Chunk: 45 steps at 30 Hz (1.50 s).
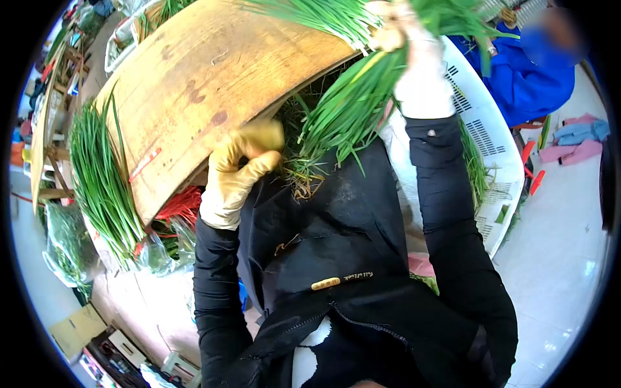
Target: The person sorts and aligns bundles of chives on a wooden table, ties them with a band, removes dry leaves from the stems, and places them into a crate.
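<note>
My right hand [398, 35], in a pale glove, is closed around a bunch of green chives [359, 103] at the top of the view. The long leaves hang down over the board's near edge, and more of them fan out to the left and right of the hand. My left hand [246, 161], in a yellowish rubber glove, is at the near edge of the wooden board [187, 84]. Its fingers are curled towards the thumb and partly blurred; whatever they might hold is hidden. Loose trimmings [303, 171] lie on the black apron [323, 226] beside it.
A tidy bundle of chives [97, 174] lies at the board's left end. Red ties [181, 205] and plastic bags [158, 252] are below it. To the right stands a white crate [508, 168] with greens. Another person in blue [530, 84] sits beyond it.
</note>
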Each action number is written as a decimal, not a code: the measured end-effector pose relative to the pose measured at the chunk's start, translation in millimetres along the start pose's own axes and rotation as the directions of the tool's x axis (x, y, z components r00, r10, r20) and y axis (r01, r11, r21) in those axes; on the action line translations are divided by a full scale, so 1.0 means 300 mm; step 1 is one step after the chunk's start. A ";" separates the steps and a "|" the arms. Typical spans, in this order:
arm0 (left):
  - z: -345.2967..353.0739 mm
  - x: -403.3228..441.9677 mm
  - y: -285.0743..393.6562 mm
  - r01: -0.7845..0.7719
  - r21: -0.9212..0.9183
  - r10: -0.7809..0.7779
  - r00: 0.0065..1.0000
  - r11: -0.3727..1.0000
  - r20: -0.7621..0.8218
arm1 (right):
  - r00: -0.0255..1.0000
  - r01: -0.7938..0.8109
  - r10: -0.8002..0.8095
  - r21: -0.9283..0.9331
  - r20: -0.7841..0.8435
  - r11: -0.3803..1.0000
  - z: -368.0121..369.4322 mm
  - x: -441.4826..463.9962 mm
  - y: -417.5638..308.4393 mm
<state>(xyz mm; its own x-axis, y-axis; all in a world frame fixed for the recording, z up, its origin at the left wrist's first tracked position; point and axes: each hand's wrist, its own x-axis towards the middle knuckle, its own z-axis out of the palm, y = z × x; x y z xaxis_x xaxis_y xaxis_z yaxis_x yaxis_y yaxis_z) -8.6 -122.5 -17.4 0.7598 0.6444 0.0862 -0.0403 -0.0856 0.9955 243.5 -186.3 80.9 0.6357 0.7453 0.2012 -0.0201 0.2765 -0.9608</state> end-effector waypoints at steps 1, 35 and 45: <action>0.038 0.033 0.047 -0.192 0.074 0.196 0.979 0.979 -0.048 | 0.999 0.022 -0.013 -0.183 0.048 0.983 0.030 -0.036 -0.013; -0.218 -0.086 0.023 -0.776 -0.461 0.053 0.532 0.431 -0.845 | 0.378 0.772 -0.202 -0.187 0.903 0.608 -0.090 -0.517 0.297; -0.355 -0.141 -0.023 -0.624 -0.779 0.379 0.738 0.066 -0.558 | 0.825 0.031 -0.173 0.262 0.538 0.965 -0.153 -0.385 0.300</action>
<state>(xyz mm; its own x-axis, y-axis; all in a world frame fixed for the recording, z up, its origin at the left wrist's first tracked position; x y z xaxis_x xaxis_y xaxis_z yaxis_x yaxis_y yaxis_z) -109.6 -68.2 -23.9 0.1829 0.8672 0.4632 -0.9820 0.1842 0.0428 203.8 -275.3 -37.7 0.1123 0.8937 0.4345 -0.2018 0.4486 -0.8706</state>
